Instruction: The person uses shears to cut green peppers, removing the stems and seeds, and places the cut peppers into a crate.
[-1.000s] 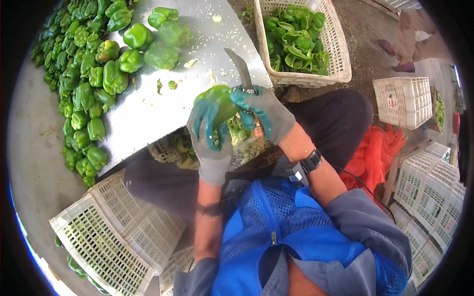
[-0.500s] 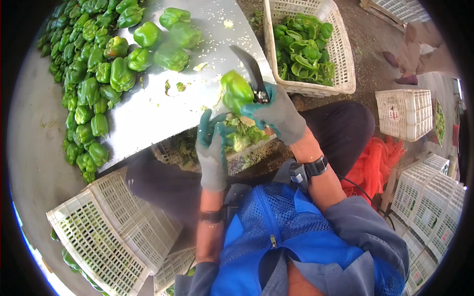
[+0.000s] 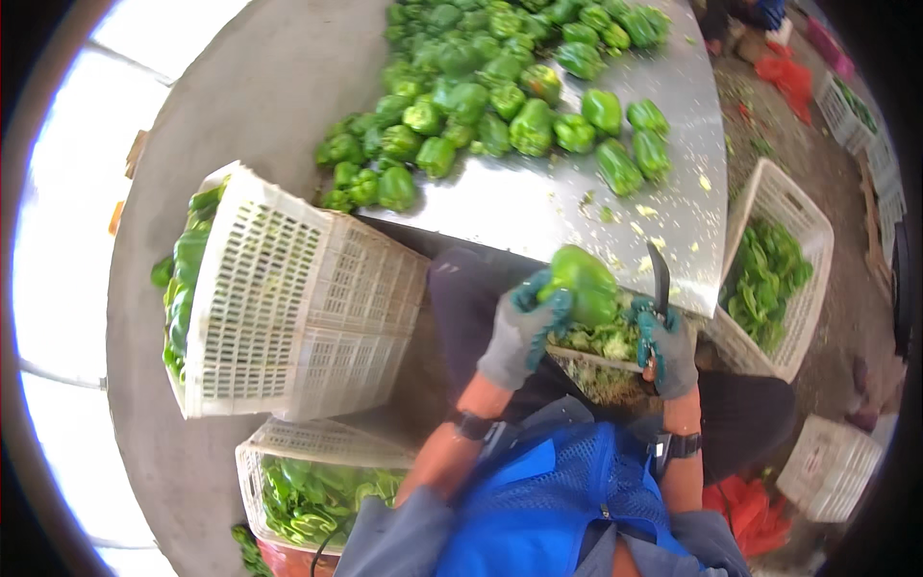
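Observation:
A whole green bell pepper (image 3: 584,281) is held up in my left hand (image 3: 524,332), whose grey glove with green fingers wraps its lower left side. To its right, my right hand (image 3: 666,351), gloved the same way, is closed round a knife (image 3: 660,274). The dark, slightly curved blade points up and stands apart from the pepper. Below and between my hands, pale and green pepper scraps (image 3: 615,340) lie in a container, partly hidden by my hands.
A metal table (image 3: 500,204) ahead carries a heap of green bell peppers (image 3: 461,101) and scattered seeds. A white crate (image 3: 810,322) of opened peppers stands at right. Left of my legs are a tall white crate (image 3: 255,288) and another crate (image 3: 252,471) with green peppers.
The bell pepper has passed from my right hand, beside the knife, into my left. My right hand keeps the knife, now apart from the pepper. The view has swung left.

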`<state>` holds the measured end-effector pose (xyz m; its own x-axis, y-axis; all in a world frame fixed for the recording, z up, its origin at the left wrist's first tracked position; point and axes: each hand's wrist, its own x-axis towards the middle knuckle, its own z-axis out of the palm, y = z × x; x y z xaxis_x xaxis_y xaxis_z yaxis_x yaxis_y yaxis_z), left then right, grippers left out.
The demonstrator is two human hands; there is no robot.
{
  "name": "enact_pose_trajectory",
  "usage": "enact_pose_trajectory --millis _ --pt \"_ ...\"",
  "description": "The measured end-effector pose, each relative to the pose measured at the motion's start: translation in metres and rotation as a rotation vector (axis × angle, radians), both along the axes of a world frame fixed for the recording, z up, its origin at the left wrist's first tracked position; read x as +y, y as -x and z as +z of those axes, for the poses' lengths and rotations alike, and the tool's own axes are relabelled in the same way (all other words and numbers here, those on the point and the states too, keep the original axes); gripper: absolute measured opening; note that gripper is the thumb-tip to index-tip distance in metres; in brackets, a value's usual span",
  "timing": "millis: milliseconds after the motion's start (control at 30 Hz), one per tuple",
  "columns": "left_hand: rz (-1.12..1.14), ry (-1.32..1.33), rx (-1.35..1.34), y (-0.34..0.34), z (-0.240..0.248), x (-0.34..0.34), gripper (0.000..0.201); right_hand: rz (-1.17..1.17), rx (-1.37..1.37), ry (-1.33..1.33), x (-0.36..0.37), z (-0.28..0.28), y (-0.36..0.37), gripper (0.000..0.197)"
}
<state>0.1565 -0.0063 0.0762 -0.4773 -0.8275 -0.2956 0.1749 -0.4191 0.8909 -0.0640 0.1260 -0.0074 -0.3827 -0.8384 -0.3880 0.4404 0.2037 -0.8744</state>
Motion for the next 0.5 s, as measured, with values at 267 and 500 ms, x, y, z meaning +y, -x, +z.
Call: enact_pose_trajectory --millis 267,500 --pt "0.569 0.811 -0.176 -0.192 0.167 -0.111 0.044 -0.029 -0.056 -0.036 0.025 -0.062 0.005 0.035" --pt "0.994 1.543 -1.147 -0.335 0.256 -0.276 0.052 -0.094 -0.125 -0.087 0.026 -0.038 0.004 0.034"
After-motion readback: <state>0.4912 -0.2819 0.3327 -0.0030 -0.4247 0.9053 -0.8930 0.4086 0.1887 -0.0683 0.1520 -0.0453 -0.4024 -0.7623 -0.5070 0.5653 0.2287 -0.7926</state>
